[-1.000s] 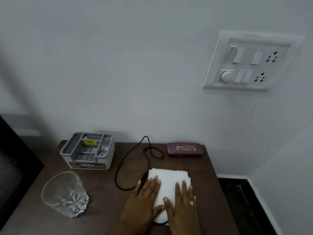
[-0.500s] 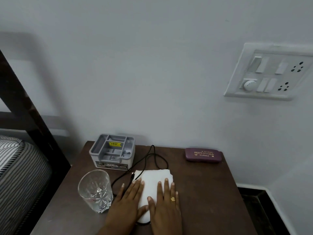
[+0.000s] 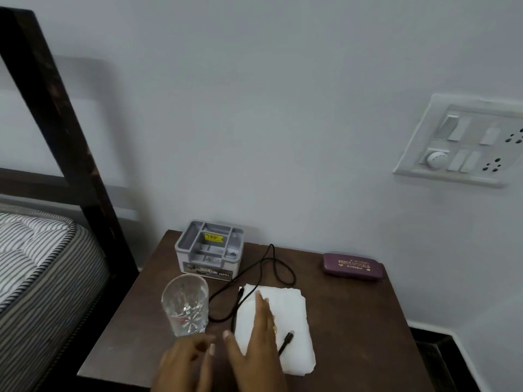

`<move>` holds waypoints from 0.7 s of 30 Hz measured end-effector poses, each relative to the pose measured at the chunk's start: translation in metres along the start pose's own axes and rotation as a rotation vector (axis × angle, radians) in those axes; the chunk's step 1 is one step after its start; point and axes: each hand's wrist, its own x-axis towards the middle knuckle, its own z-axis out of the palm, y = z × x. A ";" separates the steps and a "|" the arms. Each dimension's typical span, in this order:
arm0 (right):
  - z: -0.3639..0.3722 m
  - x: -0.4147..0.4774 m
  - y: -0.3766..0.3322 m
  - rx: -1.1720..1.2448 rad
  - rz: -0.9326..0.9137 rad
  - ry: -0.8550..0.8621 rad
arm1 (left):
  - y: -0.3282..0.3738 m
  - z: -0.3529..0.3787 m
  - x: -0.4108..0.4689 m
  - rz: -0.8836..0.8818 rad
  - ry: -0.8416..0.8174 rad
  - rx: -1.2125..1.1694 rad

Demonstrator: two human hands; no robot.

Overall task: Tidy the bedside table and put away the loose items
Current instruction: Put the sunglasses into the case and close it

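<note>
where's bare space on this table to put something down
Widest bare table: between the white cloth and the right edge, in front of the spectacle case. A smaller patch lies between the cable loop and that case. Crowded at left and centre: glass, organizer, cable, left hand and right hand.

right hand [image 3: 259, 332] flat, left hand [image 3: 184, 363] blurred, seemingly relaxed.

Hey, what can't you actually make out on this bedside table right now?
Head view:
Left hand: blurred, wrist cut by bottom edge.
Cable: a stretch hidden under the right hand on the white cloth.
Organizer: yellow label too small to read.
Spectacle case: shut, contents hidden.
</note>
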 end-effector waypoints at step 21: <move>0.015 -0.001 -0.042 0.427 -0.017 -0.031 | 0.003 -0.013 0.030 -0.242 -0.084 -0.349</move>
